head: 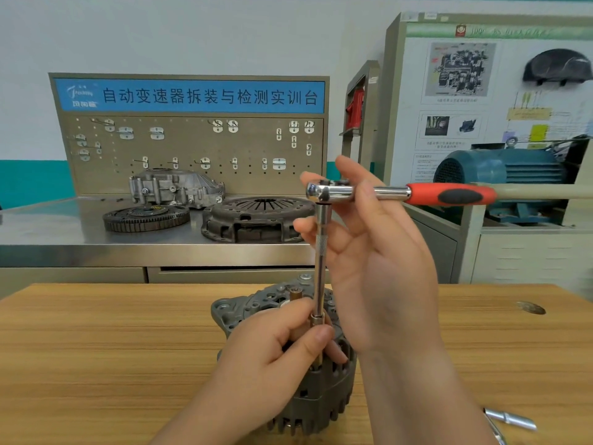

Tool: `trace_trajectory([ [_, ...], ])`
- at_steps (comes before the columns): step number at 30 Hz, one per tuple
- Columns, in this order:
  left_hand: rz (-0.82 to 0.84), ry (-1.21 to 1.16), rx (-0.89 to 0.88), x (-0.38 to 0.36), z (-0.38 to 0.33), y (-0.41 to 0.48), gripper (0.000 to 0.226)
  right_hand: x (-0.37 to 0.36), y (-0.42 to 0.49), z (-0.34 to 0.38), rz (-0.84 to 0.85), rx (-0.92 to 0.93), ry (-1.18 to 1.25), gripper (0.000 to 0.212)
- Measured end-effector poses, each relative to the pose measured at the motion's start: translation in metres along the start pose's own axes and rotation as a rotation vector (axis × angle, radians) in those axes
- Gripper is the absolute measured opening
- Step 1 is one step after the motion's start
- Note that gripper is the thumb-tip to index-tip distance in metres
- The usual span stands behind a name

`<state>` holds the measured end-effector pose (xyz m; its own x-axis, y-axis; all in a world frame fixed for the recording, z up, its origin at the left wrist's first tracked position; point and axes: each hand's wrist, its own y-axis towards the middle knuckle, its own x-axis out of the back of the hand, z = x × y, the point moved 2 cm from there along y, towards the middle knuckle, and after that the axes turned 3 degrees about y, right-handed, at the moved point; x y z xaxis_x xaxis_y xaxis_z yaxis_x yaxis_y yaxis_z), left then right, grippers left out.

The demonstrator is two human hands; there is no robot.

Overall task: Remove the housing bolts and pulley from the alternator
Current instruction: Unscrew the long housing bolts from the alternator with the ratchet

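Two hands share one upright extension bar: your left hand pinches the socket atop the alternator on the tabletop, directly below your right hand, whose spread fingers steady the ratchet (handle pointing right).
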<state>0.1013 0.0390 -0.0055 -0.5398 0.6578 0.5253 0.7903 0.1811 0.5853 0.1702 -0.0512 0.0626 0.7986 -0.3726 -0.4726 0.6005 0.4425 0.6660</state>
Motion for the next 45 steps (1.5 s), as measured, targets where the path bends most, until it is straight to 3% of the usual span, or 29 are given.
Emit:
trace_trajectory([
  [6,-0.003,-0.064,0.067,-0.0016,0.0059,-0.0002,0.058,-0.0036,-0.0015,-0.0005,0.032,0.092,-0.187,0.023],
  [16,0.022,-0.051,0.066,-0.0007,0.0053,-0.0009,0.050,-0.0014,0.0010,-0.0037,0.039,-0.031,0.082,0.034],
  [20,0.022,-0.060,0.100,-0.0015,0.0057,0.0004,0.035,-0.0033,0.0005,-0.0054,0.045,0.010,0.002,0.025],
  [24,0.015,-0.039,0.082,-0.0005,0.0058,0.0000,0.038,-0.0039,0.0003,-0.0053,0.043,0.051,-0.120,0.022],
  [34,-0.005,0.002,0.008,0.0010,0.0017,-0.0008,0.039,-0.0008,0.0009,-0.0053,0.021,-0.016,0.066,0.032],
  [37,0.014,-0.048,0.055,0.0006,0.0021,-0.0005,0.056,-0.0015,0.0010,-0.0059,0.025,0.021,-0.014,0.023],
  [41,0.009,-0.065,0.076,-0.0003,0.0023,0.0000,0.053,-0.0035,-0.0001,-0.0046,0.053,0.077,-0.124,0.022],
  [45,-0.010,-0.074,0.074,-0.0005,0.0037,0.0003,0.050,-0.0035,0.0013,-0.0077,0.055,-0.001,0.013,0.024],
])
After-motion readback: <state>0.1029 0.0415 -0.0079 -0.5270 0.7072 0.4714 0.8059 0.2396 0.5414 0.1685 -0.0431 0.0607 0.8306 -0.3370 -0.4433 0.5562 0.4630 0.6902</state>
